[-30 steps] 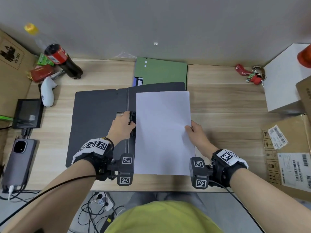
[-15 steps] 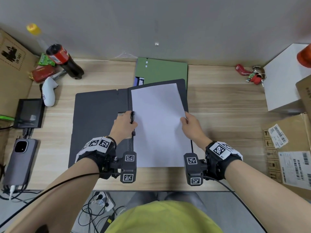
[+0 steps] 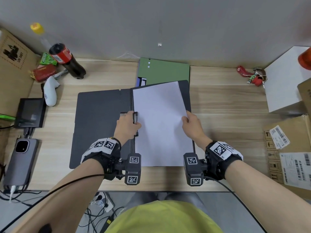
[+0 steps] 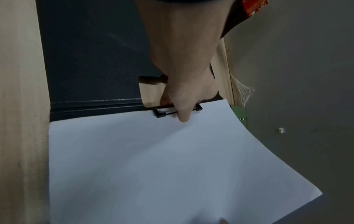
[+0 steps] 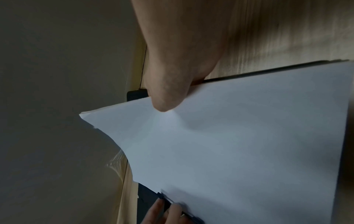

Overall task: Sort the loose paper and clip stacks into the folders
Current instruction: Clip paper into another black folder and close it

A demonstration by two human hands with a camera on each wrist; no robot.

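A dark grey folder point(image 3: 99, 125) lies open in the middle of the desk. A stack of white paper point(image 3: 161, 125) rests on its right half, tilted slightly, its left edge against the spine. My left hand point(image 3: 130, 122) grips the black clip lever point(image 3: 135, 116) at the spine, thumb on the paper's left edge; the left wrist view shows the fingers curled round the clip point(image 4: 178, 111). My right hand point(image 3: 189, 122) pinches the paper's right edge, thumb on top point(image 5: 164, 104). A green folder point(image 3: 166, 71) lies closed behind.
A cola bottle point(image 3: 67, 59), snack packs, a white controller point(image 3: 50, 93), a small black screen point(image 3: 31, 112) and a phone point(image 3: 20, 161) fill the left side. Keys point(image 3: 254, 76), a white box point(image 3: 286, 79) and cardboard boxes point(image 3: 292, 152) sit at the right.
The paper has slid left and away onto the folder's right half, its left edge now at the clip. My right hand moved with it; my left hand stayed on the clip.
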